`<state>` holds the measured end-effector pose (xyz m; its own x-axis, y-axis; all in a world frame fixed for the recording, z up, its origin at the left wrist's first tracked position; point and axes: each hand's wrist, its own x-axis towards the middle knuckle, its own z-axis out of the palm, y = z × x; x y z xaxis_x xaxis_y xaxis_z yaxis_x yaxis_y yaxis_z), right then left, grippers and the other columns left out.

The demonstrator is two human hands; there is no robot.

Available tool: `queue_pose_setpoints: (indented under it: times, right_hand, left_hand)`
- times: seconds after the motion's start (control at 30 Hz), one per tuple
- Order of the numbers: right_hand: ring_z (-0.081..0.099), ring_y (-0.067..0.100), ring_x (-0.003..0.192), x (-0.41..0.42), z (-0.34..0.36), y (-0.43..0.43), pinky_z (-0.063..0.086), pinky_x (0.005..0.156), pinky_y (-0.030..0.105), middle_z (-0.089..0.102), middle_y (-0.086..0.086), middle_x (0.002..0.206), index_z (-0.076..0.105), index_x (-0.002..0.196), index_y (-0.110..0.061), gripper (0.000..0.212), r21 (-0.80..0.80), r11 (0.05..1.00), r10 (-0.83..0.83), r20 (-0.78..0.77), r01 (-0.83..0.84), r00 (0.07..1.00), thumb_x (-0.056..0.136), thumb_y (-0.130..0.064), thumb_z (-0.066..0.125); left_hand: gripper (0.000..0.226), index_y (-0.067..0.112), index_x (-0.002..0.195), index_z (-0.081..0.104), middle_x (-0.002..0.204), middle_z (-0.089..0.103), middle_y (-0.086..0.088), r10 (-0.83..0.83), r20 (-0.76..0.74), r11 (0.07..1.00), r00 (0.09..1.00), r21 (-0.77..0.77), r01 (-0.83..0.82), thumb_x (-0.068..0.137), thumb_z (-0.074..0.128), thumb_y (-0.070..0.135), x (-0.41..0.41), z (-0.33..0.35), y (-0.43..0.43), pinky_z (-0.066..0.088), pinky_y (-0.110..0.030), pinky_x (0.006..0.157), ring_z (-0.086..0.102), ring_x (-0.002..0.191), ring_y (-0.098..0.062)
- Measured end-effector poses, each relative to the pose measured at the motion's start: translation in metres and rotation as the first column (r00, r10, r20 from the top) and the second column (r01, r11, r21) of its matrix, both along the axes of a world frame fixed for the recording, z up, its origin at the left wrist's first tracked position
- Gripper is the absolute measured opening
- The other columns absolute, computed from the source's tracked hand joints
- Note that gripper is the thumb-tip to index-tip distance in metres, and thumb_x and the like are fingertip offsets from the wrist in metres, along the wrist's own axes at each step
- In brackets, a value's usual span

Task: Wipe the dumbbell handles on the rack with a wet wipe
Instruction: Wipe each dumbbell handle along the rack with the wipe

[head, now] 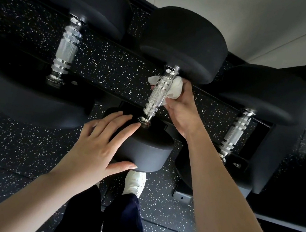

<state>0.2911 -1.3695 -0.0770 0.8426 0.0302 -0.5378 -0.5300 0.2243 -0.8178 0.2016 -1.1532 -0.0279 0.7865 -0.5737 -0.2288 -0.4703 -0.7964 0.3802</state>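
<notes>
A black rubber floor flecked with white (19,147) fills most of the view, and a black metal rack (287,144) crosses it from ten o'clock to four o'clock. On the rack lie three dumbbells with round black heads and knurled chrome handles: a left dumbbell (66,51) at ten o'clock, a middle dumbbell (184,42) at the centre and a right dumbbell (236,130) at four o'clock. Dark trousers (116,221) stand at six o'clock. The left hand (96,143), at seven o'clock, lies spread on the middle dumbbell's near head, fingers straight on top and thumb along its lower edge, gripping nothing. The right hand (181,109), just toward one o'clock from the centre, is curled in a grasp beside the middle handle (156,95). A white shoe (135,183) shows below the near head. The crumpled white wet wipe (176,88) sits in that grasp, pressed against the handle's far end, one corner poking out on the nine o'clock side.
</notes>
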Motion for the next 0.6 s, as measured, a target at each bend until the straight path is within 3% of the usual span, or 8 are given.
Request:
queue_pose_setpoints:
  times: [0.13, 0.3, 0.4, 0.5, 0.6]
  right_hand:
    - [0.055, 0.039, 0.112, -0.004, -0.004, 0.002, 0.049, 0.092, 0.053, 0.056, 0.024, 0.119, 0.042, 0.114, -0.014, 0.051, -0.085, 0.996, 0.001, 0.009, -0.001, 1.0, 0.075, 0.018, 0.053]
    - [0.061, 0.023, 0.096, -0.015, -0.006, 0.006, 0.055, 0.074, 0.032, 0.06, 0.013, 0.105, 0.044, 0.111, -0.012, 0.052, -0.196, 0.979, 0.056, 0.001, -0.055, 0.998, 0.075, 0.023, 0.054]
    - [0.062, 0.025, 0.096, -0.028, -0.007, 0.007, 0.055, 0.078, 0.037, 0.062, 0.011, 0.1, 0.046, 0.11, -0.013, 0.048, -0.253, 0.959, 0.128, -0.029, -0.131, 0.991, 0.078, 0.021, 0.053]
    - [0.063, 0.035, 0.097, -0.034, -0.007, 0.005, 0.05, 0.083, 0.047, 0.063, 0.024, 0.099, 0.048, 0.099, -0.012, 0.037, -0.268, 0.947, 0.169, -0.058, -0.179, 0.984, 0.08, 0.019, 0.055]
    - [0.066, 0.021, 0.081, -0.033, -0.004, 0.001, 0.054, 0.077, 0.036, 0.065, 0.021, 0.091, 0.047, 0.091, -0.01, 0.035, -0.246, 0.942, 0.216, -0.08, -0.229, 0.973, 0.078, 0.02, 0.058]
  left_hand:
    - [0.075, 0.018, 0.143, 0.035, 0.145, 0.041, -0.005, 0.004, -0.011, 1.0, 1.0, 0.008, -0.004, 0.089, 0.024, 0.07, 0.0, 0.0, 0.0, 0.036, -0.044, 0.097, 0.034, 0.138, -0.023]
    - [0.076, 0.019, 0.143, 0.035, 0.146, 0.041, -0.004, 0.017, -0.01, 1.0, 1.0, -0.009, -0.017, 0.085, 0.033, 0.069, -0.001, -0.001, 0.0, 0.036, -0.045, 0.098, 0.033, 0.138, -0.023]
    - [0.076, 0.02, 0.142, 0.034, 0.146, 0.04, -0.004, 0.019, 0.001, 1.0, 1.0, -0.009, -0.019, 0.085, 0.033, 0.069, -0.001, -0.001, 0.0, 0.035, -0.044, 0.098, 0.034, 0.138, -0.023]
    - [0.075, 0.02, 0.142, 0.034, 0.145, 0.041, -0.005, 0.024, 0.006, 1.0, 1.0, -0.01, -0.024, 0.084, 0.035, 0.068, -0.002, -0.002, -0.001, 0.035, -0.044, 0.097, 0.034, 0.138, -0.023]
    - [0.075, 0.018, 0.142, 0.037, 0.145, 0.041, -0.005, 0.027, 0.011, 0.999, 1.0, -0.021, -0.027, 0.084, 0.035, 0.067, -0.002, -0.001, -0.001, 0.034, -0.043, 0.098, 0.034, 0.138, -0.023]
